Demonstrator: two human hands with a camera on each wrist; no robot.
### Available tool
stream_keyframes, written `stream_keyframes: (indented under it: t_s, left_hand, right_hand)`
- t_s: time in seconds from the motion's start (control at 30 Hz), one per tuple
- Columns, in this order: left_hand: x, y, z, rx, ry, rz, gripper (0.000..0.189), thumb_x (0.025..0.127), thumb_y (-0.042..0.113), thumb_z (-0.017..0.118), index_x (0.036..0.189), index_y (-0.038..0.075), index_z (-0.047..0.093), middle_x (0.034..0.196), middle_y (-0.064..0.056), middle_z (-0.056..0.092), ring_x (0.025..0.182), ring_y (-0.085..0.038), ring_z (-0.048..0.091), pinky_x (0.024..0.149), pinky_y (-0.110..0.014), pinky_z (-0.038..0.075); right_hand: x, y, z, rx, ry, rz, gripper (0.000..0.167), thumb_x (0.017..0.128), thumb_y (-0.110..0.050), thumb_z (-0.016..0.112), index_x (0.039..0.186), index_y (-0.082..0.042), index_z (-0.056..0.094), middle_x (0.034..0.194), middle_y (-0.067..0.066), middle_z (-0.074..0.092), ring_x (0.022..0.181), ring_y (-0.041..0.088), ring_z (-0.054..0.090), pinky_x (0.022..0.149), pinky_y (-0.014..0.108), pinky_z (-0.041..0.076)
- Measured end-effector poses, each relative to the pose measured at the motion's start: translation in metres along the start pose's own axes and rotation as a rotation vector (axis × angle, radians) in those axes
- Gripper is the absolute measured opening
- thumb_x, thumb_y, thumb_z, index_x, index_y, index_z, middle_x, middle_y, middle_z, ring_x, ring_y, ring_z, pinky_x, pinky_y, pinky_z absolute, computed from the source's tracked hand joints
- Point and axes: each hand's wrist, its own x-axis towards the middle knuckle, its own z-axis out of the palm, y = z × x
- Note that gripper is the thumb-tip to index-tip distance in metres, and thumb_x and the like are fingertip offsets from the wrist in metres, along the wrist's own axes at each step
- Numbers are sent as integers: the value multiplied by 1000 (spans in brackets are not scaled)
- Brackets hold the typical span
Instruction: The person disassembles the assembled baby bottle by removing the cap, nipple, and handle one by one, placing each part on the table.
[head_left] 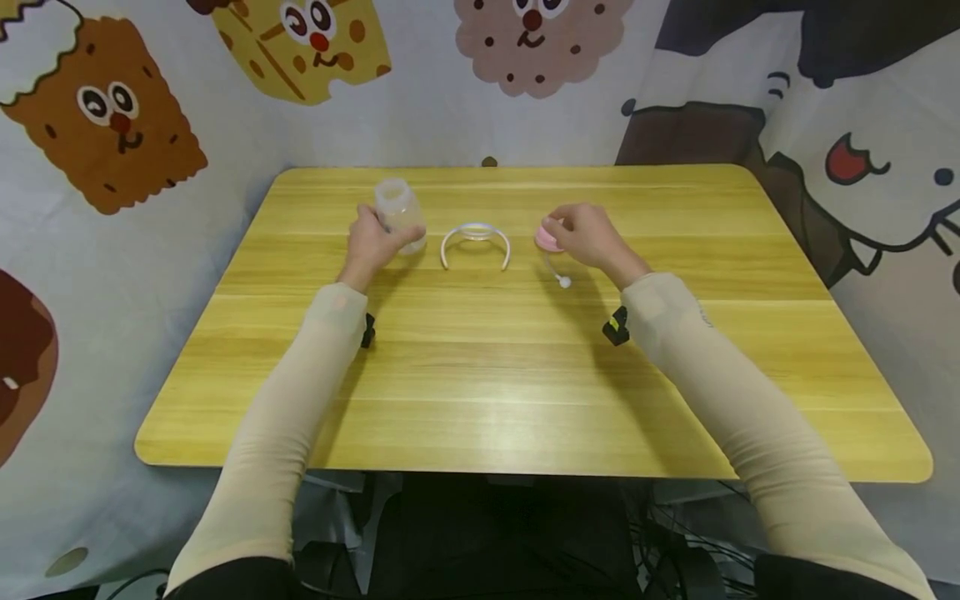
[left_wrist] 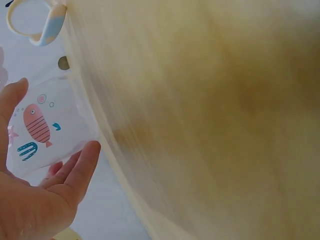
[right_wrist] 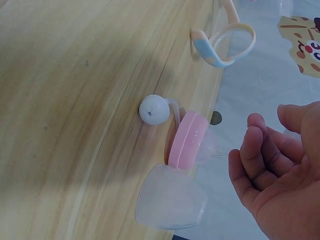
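Note:
My left hand (head_left: 375, 242) grips a translucent baby bottle (head_left: 399, 212) at the left of the table, thumb on one side and fingers on the other. A fish print shows on the bottle (left_wrist: 42, 127) in the left wrist view. My right hand (head_left: 592, 237) is over the pink-collared nipple (head_left: 547, 240), its fingers loosely curled with nothing between them in the right wrist view. From the pink collar (right_wrist: 189, 140) runs a thin straw ending in a white ball (right_wrist: 154, 110). Beside the collar stands a clear cap (right_wrist: 171, 197), hidden behind my right hand in the head view.
Between the hands, a curved bottle handle (head_left: 476, 233) in pale blue and cream stands on the wooden table (head_left: 480, 375). A cloth with cartoon food prints (head_left: 427, 125) hangs behind the table's far edge. A dark chair (head_left: 510, 533) is below the near edge.

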Motion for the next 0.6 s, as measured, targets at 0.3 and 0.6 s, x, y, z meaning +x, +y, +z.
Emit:
stream_keyframes:
  t_s: [0.3,0.6]
  left_hand:
    - [-4,-1,-4,38,-32,-16,91,88,43,85,148,-3,34,143,-28,53,131,-41,57,109,-54,49]
    - [-5,0,-6,15,-87,-28,92,91,39,83,154,-3,29,148,-28,50,134,-41,55,111,-54,47]
  right_hand:
    - [2,-3,4,13,-1,-5,46,113,-31,52,142,4,62,101,22,71,75,22,59,60,30,44]
    - [0,-1,9,35,-10,15,45,113,-30,52,141,3,63,105,21,69,75,20,55,66,33,48]
